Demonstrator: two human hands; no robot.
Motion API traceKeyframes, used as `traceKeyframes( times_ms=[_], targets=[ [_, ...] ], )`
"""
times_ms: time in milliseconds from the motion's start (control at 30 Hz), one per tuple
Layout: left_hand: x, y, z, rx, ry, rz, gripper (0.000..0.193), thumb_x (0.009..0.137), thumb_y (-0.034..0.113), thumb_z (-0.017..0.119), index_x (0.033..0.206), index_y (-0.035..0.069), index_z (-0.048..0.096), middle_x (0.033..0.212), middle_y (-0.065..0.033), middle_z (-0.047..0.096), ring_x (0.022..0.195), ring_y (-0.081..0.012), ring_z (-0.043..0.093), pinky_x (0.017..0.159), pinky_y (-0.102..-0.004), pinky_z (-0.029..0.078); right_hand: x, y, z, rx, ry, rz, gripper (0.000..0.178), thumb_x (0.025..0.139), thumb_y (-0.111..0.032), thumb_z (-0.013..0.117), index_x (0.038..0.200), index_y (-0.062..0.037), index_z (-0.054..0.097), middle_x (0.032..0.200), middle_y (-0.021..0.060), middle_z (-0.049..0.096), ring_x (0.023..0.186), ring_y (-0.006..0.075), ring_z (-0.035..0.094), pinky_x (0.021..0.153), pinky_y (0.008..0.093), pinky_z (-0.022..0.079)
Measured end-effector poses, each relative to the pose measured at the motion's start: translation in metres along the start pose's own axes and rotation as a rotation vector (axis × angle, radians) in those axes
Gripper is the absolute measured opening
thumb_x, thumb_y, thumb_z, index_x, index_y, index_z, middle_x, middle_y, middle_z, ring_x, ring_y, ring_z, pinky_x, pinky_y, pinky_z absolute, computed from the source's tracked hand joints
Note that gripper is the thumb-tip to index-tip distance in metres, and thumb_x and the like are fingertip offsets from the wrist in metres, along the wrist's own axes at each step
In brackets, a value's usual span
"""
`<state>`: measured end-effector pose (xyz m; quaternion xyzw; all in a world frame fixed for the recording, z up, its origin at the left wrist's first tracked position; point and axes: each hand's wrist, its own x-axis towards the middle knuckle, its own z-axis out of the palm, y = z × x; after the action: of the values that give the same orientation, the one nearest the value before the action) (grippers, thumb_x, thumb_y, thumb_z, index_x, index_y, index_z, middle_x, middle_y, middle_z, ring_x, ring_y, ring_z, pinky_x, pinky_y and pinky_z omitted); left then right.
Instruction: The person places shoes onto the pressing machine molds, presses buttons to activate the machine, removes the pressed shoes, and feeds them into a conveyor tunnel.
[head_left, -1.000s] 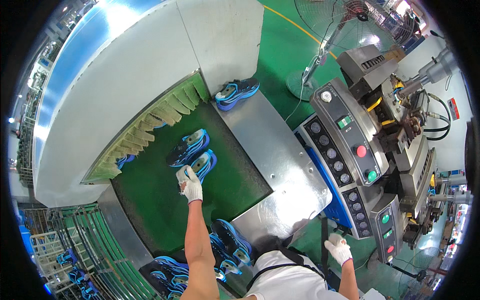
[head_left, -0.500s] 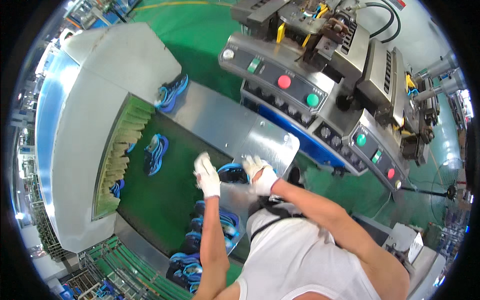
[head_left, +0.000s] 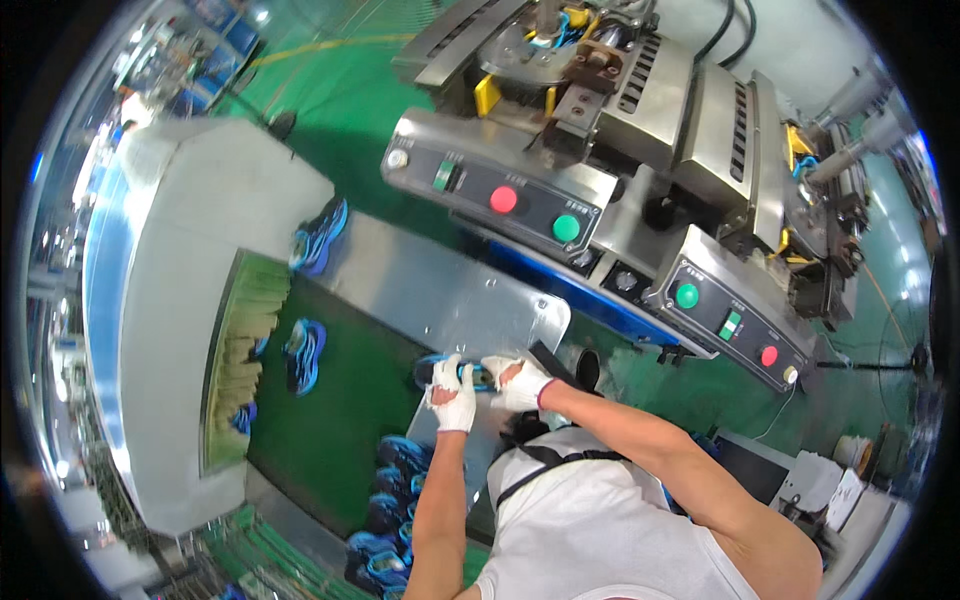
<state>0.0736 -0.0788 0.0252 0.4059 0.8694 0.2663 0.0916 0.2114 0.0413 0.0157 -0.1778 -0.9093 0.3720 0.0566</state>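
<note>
Now, from where I stand, the left hand has come across to join the right hand on a single shoe; half a second ago it was just beside, with only the right at work there. That makes the handling two-handed and, I'd judge, steadier. The left hand's fingers curl over the shoe partway along, while the right hand grips its other end; what the fingertips do underneath is hidden from me. The shoe lies crosswise between the hands, above the metal ledge, and I cannot tell whether it touches that surface. Its body is dark with bright blue edging, and a dull olive patch shows in the gap between the gloves; the rest is covered. Well out to the left of the left hand, another shoe sits on the green belt. A cluster of shoes lies closer to the body than that hand. Ahead of the right hand stands a control panel.
</note>
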Motion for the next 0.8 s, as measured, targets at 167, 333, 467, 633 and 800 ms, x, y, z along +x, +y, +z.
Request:
traceKeyframes(
  times_ms=[167, 333, 467, 633, 800],
  targets=[
    [0.041, 0.046, -0.027, -0.199, -0.124, 0.288, 0.017, 0.095, 0.019, 0.067, 0.103, 0.004, 0.069, 0.098, -0.0162, 0.070, 0.091, -0.0367, 0.069, 0.080, -0.0435, 0.054, 0.017, -0.007, -0.034, -0.100, -0.024, 0.084, 0.014, 0.070, -0.016, 0.067, 0.079, -0.0057, 0.069, 0.074, 0.0188, 0.070, 0.069, 0.0373, 0.070, 0.062, 0.0458, 0.056],
    [0.101, 0.174, -0.103, -0.229, -0.226, 0.711, 0.034, 0.086, 0.020, 0.078, 0.114, 0.003, 0.070, 0.107, -0.0164, 0.072, 0.094, -0.0351, 0.070, 0.083, -0.0399, 0.056, -0.010, -0.025, -0.124, 0.261, 0.263, 0.079, 0.039, 0.080, -0.039, 0.076, 0.098, -0.0055, 0.069, 0.094, 0.0211, 0.070, 0.085, 0.0344, 0.070, 0.075, 0.0449, 0.056],
    [0.163, 0.250, -0.149, -0.449, -0.101, 0.883, 0.056, 0.082, 0.003, 0.078, 0.134, 0.001, 0.057, 0.130, -0.0169, 0.060, 0.104, -0.0252, 0.063, 0.090, -0.0357, 0.054, -0.048, -0.058, -0.228, 0.860, 0.355, 0.531, 0.064, 0.079, -0.042, 0.084, 0.126, -0.0038, 0.063, 0.106, 0.0077, 0.070, 0.086, 0.0204, 0.065, 0.078, 0.0344, 0.053],
    [0.253, 0.304, -0.170, -0.314, 0.128, 0.847, 0.046, 0.090, 0.006, 0.072, 0.133, 0.001, 0.059, 0.130, -0.0178, 0.062, 0.111, -0.0298, 0.063, 0.097, -0.0394, 0.052, -0.094, -0.055, -0.314, 1.503, 0.488, 0.429, 0.071, 0.081, -0.006, 0.078, 0.146, -0.0036, 0.050, 0.116, 0.0049, 0.069, 0.094, 0.0109, 0.064, 0.081, 0.0284, 0.054],
    [0.380, 0.352, -0.094, -0.173, -0.043, 0.747, 0.038, 0.096, 0.025, 0.066, 0.128, 0.003, 0.064, 0.127, -0.0185, 0.066, 0.118, -0.0356, 0.063, 0.101, -0.0412, 0.049, -0.113, -0.030, -0.365, 1.660, 0.711, 0.171, 0.079, 0.077, 0.001, 0.074, 0.150, 0.0000, 0.044, 0.138, 0.0132, 0.061, 0.121, 0.0227, 0.063, 0.102, 0.0371, 0.052]
  ],
)
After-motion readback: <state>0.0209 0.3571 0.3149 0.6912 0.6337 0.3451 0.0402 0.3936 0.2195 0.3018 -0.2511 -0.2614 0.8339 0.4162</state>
